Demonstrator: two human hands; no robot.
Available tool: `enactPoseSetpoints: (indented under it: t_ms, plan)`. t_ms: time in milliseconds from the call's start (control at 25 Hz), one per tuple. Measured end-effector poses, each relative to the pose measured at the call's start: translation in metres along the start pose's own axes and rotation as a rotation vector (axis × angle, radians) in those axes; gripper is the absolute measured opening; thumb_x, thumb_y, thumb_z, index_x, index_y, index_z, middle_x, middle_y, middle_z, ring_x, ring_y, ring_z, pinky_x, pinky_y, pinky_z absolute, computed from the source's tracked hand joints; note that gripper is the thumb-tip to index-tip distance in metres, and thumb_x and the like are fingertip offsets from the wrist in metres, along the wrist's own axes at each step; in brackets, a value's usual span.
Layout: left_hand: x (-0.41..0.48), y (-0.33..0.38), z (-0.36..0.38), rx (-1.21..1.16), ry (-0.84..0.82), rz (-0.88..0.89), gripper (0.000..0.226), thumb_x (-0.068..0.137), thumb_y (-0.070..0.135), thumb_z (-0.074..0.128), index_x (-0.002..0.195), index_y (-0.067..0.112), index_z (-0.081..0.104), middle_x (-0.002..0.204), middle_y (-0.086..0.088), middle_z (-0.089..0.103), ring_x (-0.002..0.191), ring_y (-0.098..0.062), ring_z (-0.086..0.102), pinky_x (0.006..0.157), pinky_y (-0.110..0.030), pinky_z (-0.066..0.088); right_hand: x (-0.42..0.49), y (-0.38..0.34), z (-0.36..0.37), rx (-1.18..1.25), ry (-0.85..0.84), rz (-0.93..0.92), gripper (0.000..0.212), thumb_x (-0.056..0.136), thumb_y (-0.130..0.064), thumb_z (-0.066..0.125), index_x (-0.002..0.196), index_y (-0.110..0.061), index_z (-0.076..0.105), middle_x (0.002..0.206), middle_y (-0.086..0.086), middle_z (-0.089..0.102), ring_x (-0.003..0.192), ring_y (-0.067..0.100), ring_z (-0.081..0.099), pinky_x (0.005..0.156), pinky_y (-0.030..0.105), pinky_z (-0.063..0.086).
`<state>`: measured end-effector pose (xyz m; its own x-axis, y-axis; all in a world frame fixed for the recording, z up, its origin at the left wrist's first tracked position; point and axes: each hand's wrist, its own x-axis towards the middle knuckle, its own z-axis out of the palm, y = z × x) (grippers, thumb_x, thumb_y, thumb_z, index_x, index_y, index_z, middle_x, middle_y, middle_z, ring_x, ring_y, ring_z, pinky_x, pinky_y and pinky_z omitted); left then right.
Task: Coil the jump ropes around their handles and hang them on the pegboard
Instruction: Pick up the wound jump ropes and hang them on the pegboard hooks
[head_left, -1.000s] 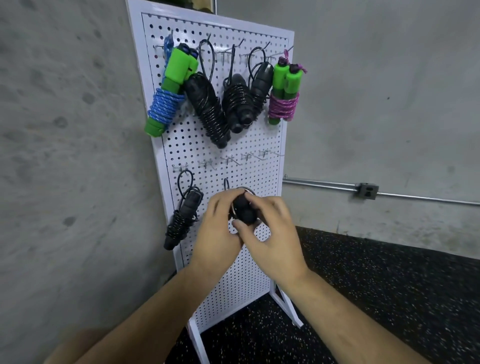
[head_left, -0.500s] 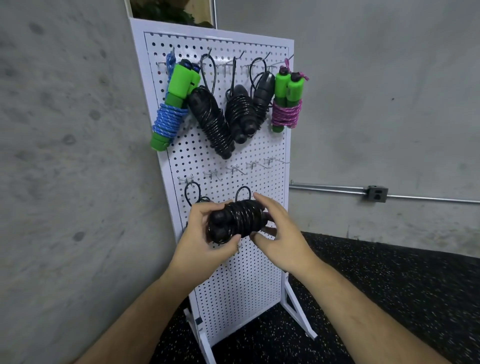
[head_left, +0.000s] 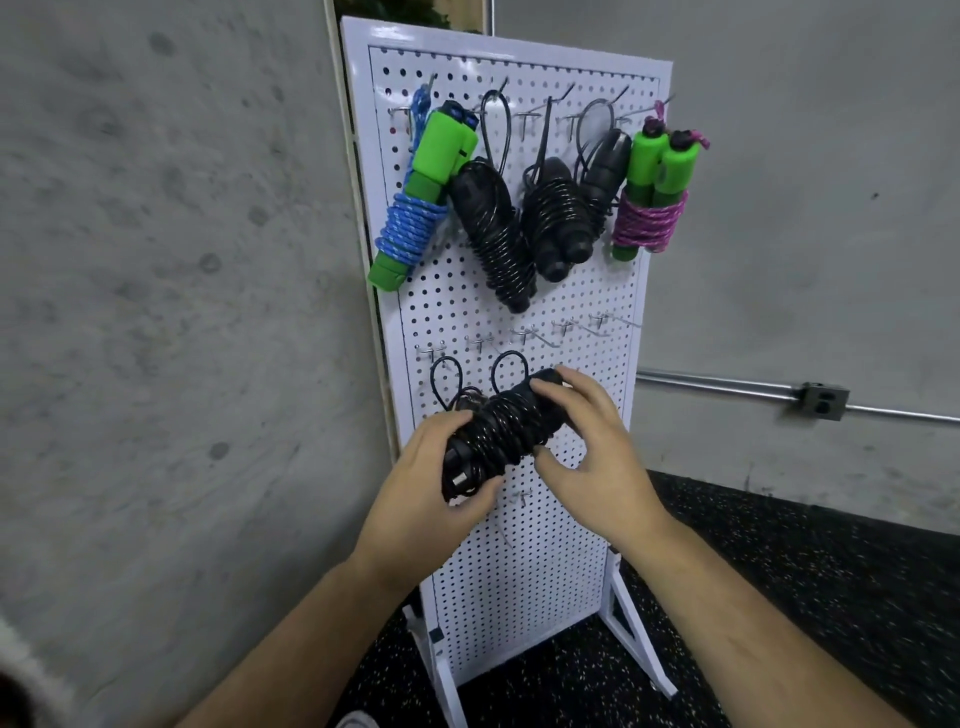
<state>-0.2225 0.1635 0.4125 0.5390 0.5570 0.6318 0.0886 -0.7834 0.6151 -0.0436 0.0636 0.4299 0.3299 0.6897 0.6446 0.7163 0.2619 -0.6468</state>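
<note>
Both hands are on it: the black jump rope (head_left: 498, 431), coiled tight around its handles, sits tilted in front of the pegboard (head_left: 519, 571), just below the middle row of hooks (head_left: 527, 335). The left hand (head_left: 431, 493) has its fingers (head_left: 447, 422) wrapped round the lower end, thumb underneath. The right hand (head_left: 597, 452) grips the upper end, fingers over, thumb under. Nothing slack there, both grasping the bundle.

How will it handle? Light, I'd say, but the thin cord looks springy and glossy, so the coils could slide or unwind if it's squeezed at one end only. It's best held across the wraps, leaving the free loop (head_left: 511, 354) at the top clear for a hook.

Is that loop on a hook or just short of one? I cannot tell. The handles are buried under cord apart from one end cap (head_left: 457, 480). Another black rope (head_left: 432, 382) hangs behind the left hand, mostly hidden, with little more than its loop showing.
</note>
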Motion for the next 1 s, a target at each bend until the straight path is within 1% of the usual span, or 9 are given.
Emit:
enactPoseSetpoints:
  t_ms: [200,280,360,440,600,680,760,840,1000]
  plan:
    - [0.012,-0.004,0.001,0.080,0.016,-0.007,0.064,0.087,0.030,0.078,0.130,0.053,0.036,0.128,0.041,0.040,0.122,0.002,0.052,0.104,-0.031,0.050,0.015,0.010,0.011,0.014,0.018,0.012,0.062,0.088,-0.005,0.068,0.142,-0.032,0.053,0.153,-0.015,0.034,0.142,-0.003,0.032,0.120,0.036,0.033]
    - [0.017,-0.010,0.004,0.131,0.022,0.002,0.064,0.087,0.030,0.078,0.133,0.048,0.037,0.123,0.050,0.034,0.121,0.003,0.048,0.107,-0.033,0.047,0.022,0.017,0.015,0.019,0.015,0.007,0.062,0.088,-0.005,0.068,0.142,-0.030,0.053,0.153,-0.014,0.035,0.143,-0.002,0.032,0.120,0.037,0.033]
    - [0.022,-0.017,0.008,0.216,0.059,0.002,0.059,0.085,0.031,0.079,0.134,0.035,0.046,0.117,0.042,0.038,0.117,0.003,0.041,0.108,-0.035,0.042,0.028,0.025,0.019,0.010,-0.001,0.004,0.062,0.088,-0.004,0.068,0.142,-0.029,0.053,0.154,-0.013,0.034,0.144,-0.001,0.031,0.121,0.038,0.032]
    - [0.025,-0.023,0.014,0.350,0.128,0.040,0.058,0.081,0.033,0.082,0.131,0.023,0.054,0.115,0.026,0.044,0.115,0.001,0.036,0.105,-0.032,0.032,0.030,0.032,0.022,-0.010,-0.017,0.015,0.064,0.088,-0.001,0.067,0.143,-0.031,0.052,0.156,-0.013,0.032,0.145,-0.001,0.029,0.122,0.038,0.030]
    - [0.026,-0.033,0.027,0.473,0.104,0.058,0.059,0.082,0.036,0.081,0.130,0.017,0.054,0.122,0.006,0.057,0.116,-0.010,0.037,0.094,-0.022,0.019,0.032,0.040,0.022,-0.120,-0.041,-0.011,0.068,0.088,0.002,0.064,0.145,-0.033,0.050,0.161,-0.015,0.025,0.148,0.000,0.023,0.122,0.025,0.024]
    - [0.024,-0.037,0.032,0.487,0.079,0.056,0.058,0.083,0.035,0.080,0.131,0.015,0.054,0.130,0.003,0.057,0.119,-0.011,0.037,0.095,-0.021,0.019,0.031,0.043,0.020,-0.188,-0.070,-0.022,0.069,0.090,0.000,0.063,0.146,-0.035,0.047,0.163,-0.018,0.020,0.149,0.000,0.020,0.117,0.015,0.022]
    - [0.021,-0.041,0.036,0.519,0.062,0.058,0.055,0.085,0.037,0.078,0.131,0.015,0.056,0.138,0.003,0.054,0.126,-0.013,0.038,0.102,-0.027,0.024,0.028,0.048,0.020,-0.231,-0.105,-0.022,0.066,0.092,-0.005,0.062,0.148,-0.035,0.044,0.164,-0.020,0.016,0.149,-0.002,0.018,0.111,0.010,0.022]
    - [0.016,-0.044,0.040,0.549,0.021,0.064,0.053,0.087,0.038,0.075,0.132,0.016,0.058,0.142,0.002,0.053,0.130,-0.018,0.041,0.107,-0.038,0.032,0.022,0.052,0.022,-0.253,-0.140,-0.021,0.061,0.095,-0.013,0.062,0.149,-0.035,0.043,0.164,-0.020,0.015,0.149,-0.002,0.018,0.111,0.013,0.023]
    - [0.011,-0.042,0.043,0.556,-0.024,0.069,0.058,0.089,0.038,0.072,0.139,0.015,0.055,0.144,0.001,0.051,0.134,-0.019,0.040,0.111,-0.042,0.033,0.006,0.051,0.025,-0.307,-0.194,-0.013,0.057,0.099,-0.029,0.059,0.151,-0.037,0.039,0.164,-0.018,0.018,0.149,0.001,0.018,0.112,0.018,0.021]
